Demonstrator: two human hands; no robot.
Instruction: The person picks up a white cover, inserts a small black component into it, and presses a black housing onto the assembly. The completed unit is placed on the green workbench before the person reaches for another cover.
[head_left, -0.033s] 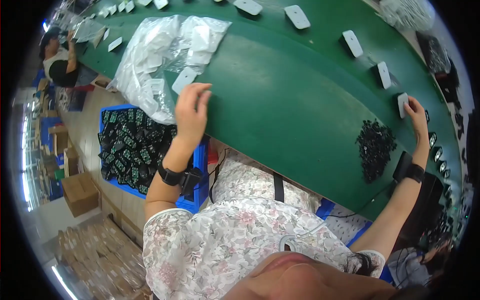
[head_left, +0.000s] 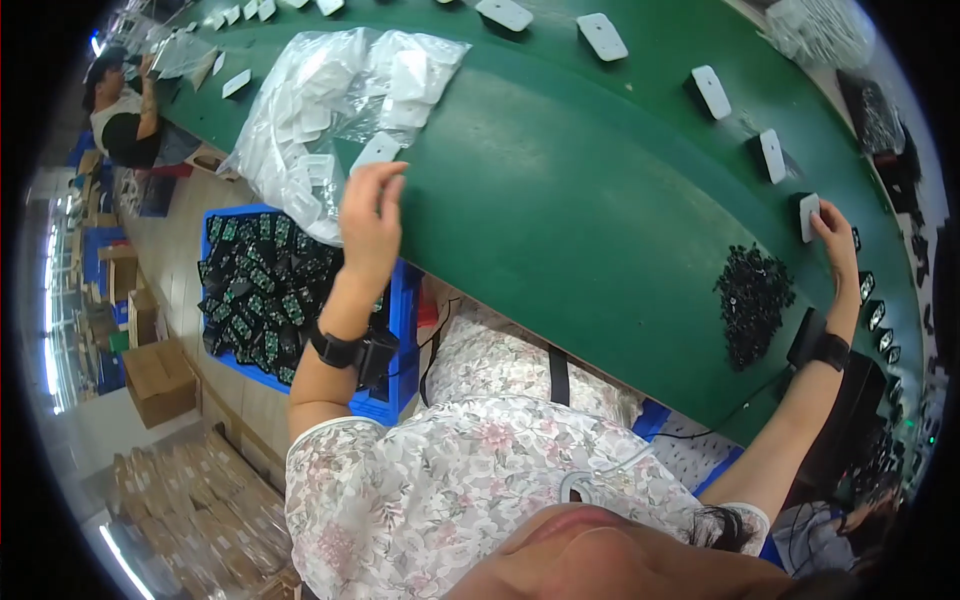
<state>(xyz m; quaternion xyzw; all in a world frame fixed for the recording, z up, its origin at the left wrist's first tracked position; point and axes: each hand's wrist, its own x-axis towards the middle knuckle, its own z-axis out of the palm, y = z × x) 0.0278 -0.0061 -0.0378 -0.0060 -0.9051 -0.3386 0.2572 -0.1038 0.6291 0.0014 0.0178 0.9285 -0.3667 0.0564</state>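
Note:
My left hand [head_left: 370, 222] is raised near the table's front edge, its fingers loosely bent and apart with nothing seen between them. Just beyond its fingertips, a flat white plastic cover [head_left: 378, 152] lies against a clear plastic bag [head_left: 330, 100] of similar white parts. At the far right, my right hand [head_left: 836, 240] has thumb and fingers on a white cover with a black body [head_left: 808, 216], standing on the green table. Nearer to me than that hand lies a heap of small black parts [head_left: 752, 305].
A blue crate [head_left: 402, 345] of black pieces with green circuit boards stands below the table's left edge. Several white-and-black units [head_left: 712, 92] line the green table's [head_left: 530, 190] far side. Another person [head_left: 125, 110] sits at the far left. Cardboard boxes [head_left: 160, 383] stand on the floor.
My left hand has shifted slightly left and toward me, over the white cover's near end. My right hand stays on the same unit. The whole view has shifted a little.

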